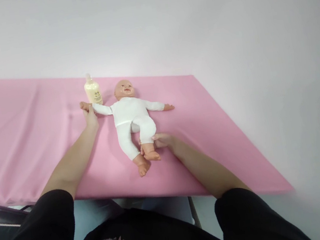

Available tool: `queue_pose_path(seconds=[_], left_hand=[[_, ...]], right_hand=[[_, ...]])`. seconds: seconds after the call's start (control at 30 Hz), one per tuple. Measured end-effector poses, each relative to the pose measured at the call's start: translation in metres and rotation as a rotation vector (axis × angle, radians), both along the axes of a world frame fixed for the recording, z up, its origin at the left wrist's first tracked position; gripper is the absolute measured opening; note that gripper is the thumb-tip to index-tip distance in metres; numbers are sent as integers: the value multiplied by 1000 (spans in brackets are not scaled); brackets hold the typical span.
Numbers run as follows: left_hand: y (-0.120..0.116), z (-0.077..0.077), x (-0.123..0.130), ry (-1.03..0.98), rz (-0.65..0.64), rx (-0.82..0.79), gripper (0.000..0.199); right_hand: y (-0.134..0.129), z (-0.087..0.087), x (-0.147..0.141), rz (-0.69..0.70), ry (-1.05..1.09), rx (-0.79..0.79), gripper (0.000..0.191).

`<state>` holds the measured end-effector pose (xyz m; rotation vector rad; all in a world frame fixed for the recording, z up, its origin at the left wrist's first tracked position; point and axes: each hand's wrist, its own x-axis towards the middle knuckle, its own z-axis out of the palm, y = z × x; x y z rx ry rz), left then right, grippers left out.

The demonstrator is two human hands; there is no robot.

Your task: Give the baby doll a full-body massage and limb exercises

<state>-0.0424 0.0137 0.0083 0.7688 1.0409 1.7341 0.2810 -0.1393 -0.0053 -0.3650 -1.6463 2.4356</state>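
Observation:
A baby doll (pixel 129 108) in a white suit lies on its back, head toward the far edge and arms spread. My left hand (pixel 90 116) is closed around the doll's arm near the wrist, at the left. My right hand (pixel 159 140) grips the lower part of the doll's leg on the right; some of its fingers are hidden behind that leg. The doll's other leg lies beside it, touched by neither palm. Just behind the arm in my left hand stands a bottle (pixel 93 91) of pale yellow liquid, upright.
A pink cloth (pixel 200 142) covers the table, with folds at the left. Behind and to the right is a white wall (pixel 223 23). A dark object (pixel 3 228) with a light-edged panel sits below the table's front edge at the left.

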Motion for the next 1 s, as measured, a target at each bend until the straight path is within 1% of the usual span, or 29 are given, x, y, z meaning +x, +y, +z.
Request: queue_pose_path(seconds=[0.07,0.13,0.2,0.27,0.37,0.53,0.63,0.8,0.9,1.0], left_hand=[[-2,3,-3,-28,-22,-47,58],[-5,8,-5,-50,-76,-83,61],[-8,12,-6,-77,-152,-111,60],[-10,16,-6,-103,-207,-140,53],[-13,20,-3,-126,-240,-197,46],[-20,22,5,-212,-350,-275,45],[-26,24,10,-222,-405,-291,42],[-31,25,17,-181,-480,-319,36],[-31,23,19,-136,-514,-347,35],[-29,20,20,-97,-566,-367,42]], right_hand=[[-1,2,2,14,-14,-14,82],[-2,4,2,8,-28,-42,94],[-3,4,3,16,-52,-67,98],[-3,4,3,48,-88,-78,94],[-4,6,2,90,-140,-90,82],[-9,18,1,120,-202,-75,71],[-17,30,-1,71,-238,-79,69],[-26,46,-2,0,-287,-85,76],[-23,48,3,-35,-321,-27,71],[-14,42,14,-64,-394,29,63]])
